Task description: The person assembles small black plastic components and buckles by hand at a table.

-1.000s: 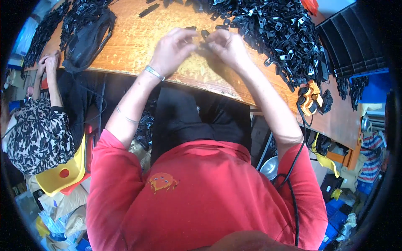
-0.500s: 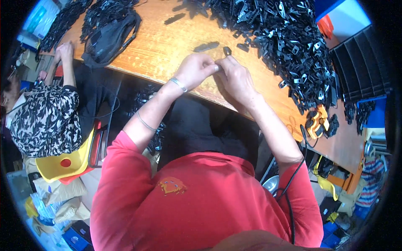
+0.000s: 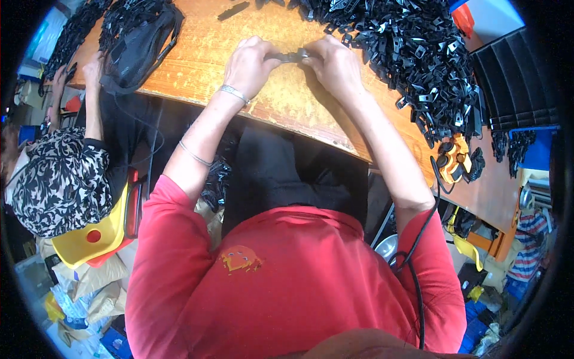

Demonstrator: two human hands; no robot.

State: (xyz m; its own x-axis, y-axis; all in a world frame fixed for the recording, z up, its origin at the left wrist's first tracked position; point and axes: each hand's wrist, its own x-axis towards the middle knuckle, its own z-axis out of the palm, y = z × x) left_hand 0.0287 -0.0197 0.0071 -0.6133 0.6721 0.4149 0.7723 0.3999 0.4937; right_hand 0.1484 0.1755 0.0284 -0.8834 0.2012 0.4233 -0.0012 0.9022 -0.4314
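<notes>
Both hands work above the brown table (image 3: 209,78), a little in from its near edge, which slopes down to the right; bare tabletop lies left of and beyond the left hand (image 3: 248,67). On the right, the pile of black clips (image 3: 412,69) limits the room past the right hand (image 3: 339,64), and the yellow-and-black device (image 3: 454,158) sits near the right part of the near edge. On the left, the black mesh bag (image 3: 140,51) reaches the near edge. The left hand is closed, thumb and fingers pinching one end of the small dark part (image 3: 290,57); the right hand is likewise closed, pinching its other end, so the part spans the gap between them. Compared with half a second ago, the hands stand farther apart and farther from the near edge, and the co-worker's hands (image 3: 94,69), then together, are now apart. The fingertips hide both ends of the part, whose exact form is hard to make out; the clip pile is cut off at the far border.
</notes>
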